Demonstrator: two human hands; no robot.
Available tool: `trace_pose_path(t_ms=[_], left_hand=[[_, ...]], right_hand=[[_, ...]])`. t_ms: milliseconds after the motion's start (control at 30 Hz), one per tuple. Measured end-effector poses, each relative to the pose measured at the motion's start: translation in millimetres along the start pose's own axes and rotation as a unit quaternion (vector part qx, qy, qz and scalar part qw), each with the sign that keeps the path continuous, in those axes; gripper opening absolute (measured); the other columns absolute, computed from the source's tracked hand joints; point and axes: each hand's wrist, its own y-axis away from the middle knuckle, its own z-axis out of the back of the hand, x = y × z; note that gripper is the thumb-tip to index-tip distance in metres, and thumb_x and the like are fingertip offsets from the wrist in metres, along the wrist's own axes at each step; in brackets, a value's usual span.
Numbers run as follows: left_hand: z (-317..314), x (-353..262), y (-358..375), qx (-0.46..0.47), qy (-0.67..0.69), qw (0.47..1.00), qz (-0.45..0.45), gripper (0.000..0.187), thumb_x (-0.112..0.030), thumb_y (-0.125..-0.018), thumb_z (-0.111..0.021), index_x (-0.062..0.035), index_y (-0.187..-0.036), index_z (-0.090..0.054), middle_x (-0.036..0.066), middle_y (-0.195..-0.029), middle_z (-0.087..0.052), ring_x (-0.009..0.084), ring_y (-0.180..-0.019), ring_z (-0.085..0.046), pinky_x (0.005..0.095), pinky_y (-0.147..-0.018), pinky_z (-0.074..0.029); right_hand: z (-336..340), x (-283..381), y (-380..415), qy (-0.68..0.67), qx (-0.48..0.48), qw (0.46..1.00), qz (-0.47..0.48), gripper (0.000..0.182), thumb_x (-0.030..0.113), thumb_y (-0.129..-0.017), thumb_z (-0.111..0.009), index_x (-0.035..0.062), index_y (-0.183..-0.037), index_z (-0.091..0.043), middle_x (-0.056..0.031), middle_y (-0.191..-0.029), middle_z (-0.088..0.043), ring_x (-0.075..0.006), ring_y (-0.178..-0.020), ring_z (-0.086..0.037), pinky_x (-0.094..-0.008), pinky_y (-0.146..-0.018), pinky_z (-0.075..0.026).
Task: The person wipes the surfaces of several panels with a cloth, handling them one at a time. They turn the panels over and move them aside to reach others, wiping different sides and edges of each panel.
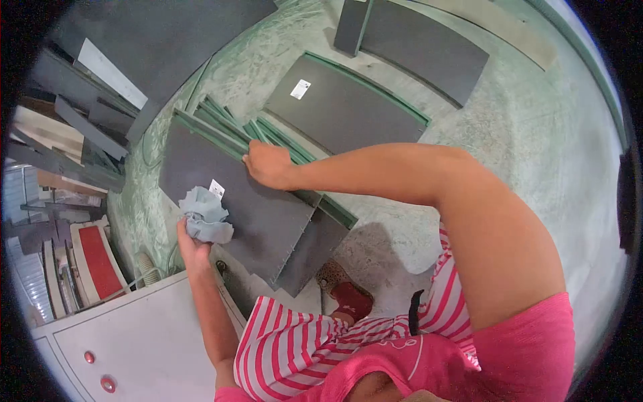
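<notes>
My left hand (193, 249) is closed around a crumpled grey-blue cloth (205, 218), which rests against the left part of a dark grey panel (248, 201). A small white label (216, 188) shows beside the cloth. On the panel's far long edge, my right hand (269, 165) is curled over with its fingers gripping; some fingertips are hidden. Another dark board (315, 251) lies partly beneath this panel. Several narrow green-edged strips (224, 120) lie just behind the right hand.
Two more dark panels, a labelled one (345, 104) and another (429, 47), lie on the scuffed floor beyond. At the lower left stands a white cabinet (147, 342) with red buttons. Stacked offcuts (87, 127) and a red-and-white curved piece (100, 261) are on the left.
</notes>
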Motion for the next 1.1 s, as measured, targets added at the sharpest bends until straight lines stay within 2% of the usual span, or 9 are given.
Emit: trace_pose_path(t_ms=[133,333,467,500,567,667,800,967,1100], left_hand=[[-44.8,-28.9,34.2,0.007,-0.021,1.0,-0.019,0.043,-0.034,-0.082,-0.044,-0.01,-0.118,-0.045,0.008,-0.118,-0.049,0.0263,-0.107,-0.047,0.0474,-0.089,-0.037],[-139.9,-38.9,40.4,0.168,0.018,0.983,-0.066,0.039,-0.026,-0.081,-0.054,-0.0056,-0.114,-0.047,0.009,-0.116,-0.05,0.0251,-0.107,-0.047,0.0414,-0.093,-0.036],[-221.1,-12.0,16.7,0.243,0.053,0.969,-0.011,0.04,-0.028,-0.079,-0.056,-0.0073,-0.112,-0.048,0.01,-0.112,-0.051,0.026,-0.106,-0.047,0.0452,-0.092,-0.036],[-241.3,0.5,10.6,0.237,0.039,0.971,0.014,0.036,-0.028,-0.081,-0.052,-0.0077,-0.111,-0.048,0.01,-0.113,-0.051,0.0251,-0.106,-0.048,0.0447,-0.091,-0.038],[-274.5,29.7,20.5,0.236,0.023,0.97,0.052,0.033,-0.029,-0.085,-0.045,-0.0084,-0.11,-0.049,0.01,-0.113,-0.052,0.024,-0.104,-0.05,0.0444,-0.089,-0.041],[-308.8,73.6,13.9,0.294,0.021,0.949,0.112,0.031,-0.03,-0.088,-0.039,-0.0098,-0.107,-0.051,0.011,-0.111,-0.054,0.0235,-0.101,-0.053,0.044,-0.088,-0.042],[-323.7,131.9,-17.3,0.213,0.026,0.949,0.232,0.031,-0.03,-0.087,-0.039,-0.0105,-0.109,-0.048,0.012,-0.113,-0.05,0.0278,-0.097,-0.054,0.0516,-0.081,-0.044],[-309.0,194.7,-62.0,0.143,-0.084,0.941,0.294,0.037,-0.033,-0.082,-0.043,-0.0118,-0.113,-0.046,0.008,-0.117,-0.05,0.031,-0.107,-0.048,0.0579,-0.091,-0.028],[-301.5,202.0,-68.6,0.063,-0.091,0.959,0.262,0.037,-0.029,-0.082,-0.042,-0.0101,-0.114,-0.045,0.009,-0.116,-0.051,0.0298,-0.107,-0.049,0.055,-0.092,-0.029]], right_hand=[[36.5,-2.0,-13.8,-0.015,-0.025,0.998,0.055,0.034,0.03,-0.081,-0.05,-0.0031,-0.089,-0.056,-0.0213,-0.089,-0.06,-0.0354,-0.087,-0.058,-0.0452,-0.073,-0.046],[147.4,-39.5,-48.3,0.067,-0.066,0.993,0.069,0.053,0.047,-0.083,-0.045,-0.0028,-0.095,-0.059,-0.02,-0.09,-0.06,-0.0309,-0.086,-0.058,-0.039,-0.077,-0.044],[217.7,-86.0,-50.0,0.152,-0.138,0.977,0.058,0.048,0.043,-0.086,-0.042,0.0,-0.101,-0.058,-0.014,-0.085,-0.061,-0.0241,-0.079,-0.059,-0.0347,-0.074,-0.044],[228.5,-100.9,-45.0,0.123,-0.18,0.974,0.069,0.057,0.051,-0.083,-0.041,-0.0016,-0.09,-0.061,-0.0225,-0.09,-0.06,-0.037,-0.087,-0.057,-0.0418,-0.077,-0.043],[248.7,-129.8,-31.5,0.163,-0.231,0.954,0.1,0.056,0.051,-0.084,-0.039,-0.001,-0.089,-0.06,-0.0226,-0.089,-0.059,-0.0377,-0.087,-0.056,-0.0421,-0.076,-0.042],[275.5,-160.9,-20.1,0.216,-0.179,0.96,0.007,0.052,0.049,-0.084,-0.041,-0.0004,-0.086,-0.059,-0.0232,-0.085,-0.059,-0.0386,-0.084,-0.056,-0.0429,-0.074,-0.041],[278.1,-199.0,-14.1,0.245,-0.139,0.959,-0.034,0.049,0.048,-0.083,-0.044,0.001,-0.087,-0.059,-0.0226,-0.083,-0.059,-0.0378,-0.082,-0.057,-0.0438,-0.072,-0.042],[247.7,-234.0,-17.1,0.224,-0.104,0.968,-0.044,0.044,0.043,-0.085,-0.045,0.0021,-0.087,-0.059,-0.0212,-0.085,-0.059,-0.0388,-0.081,-0.056,-0.045,-0.071,-0.043],[215.4,-262.7,-25.1,0.239,-0.101,0.965,-0.033,0.042,0.042,-0.085,-0.044,0.0025,-0.086,-0.058,-0.0207,-0.083,-0.06,-0.0395,-0.08,-0.056,-0.0456,-0.071,-0.043]])
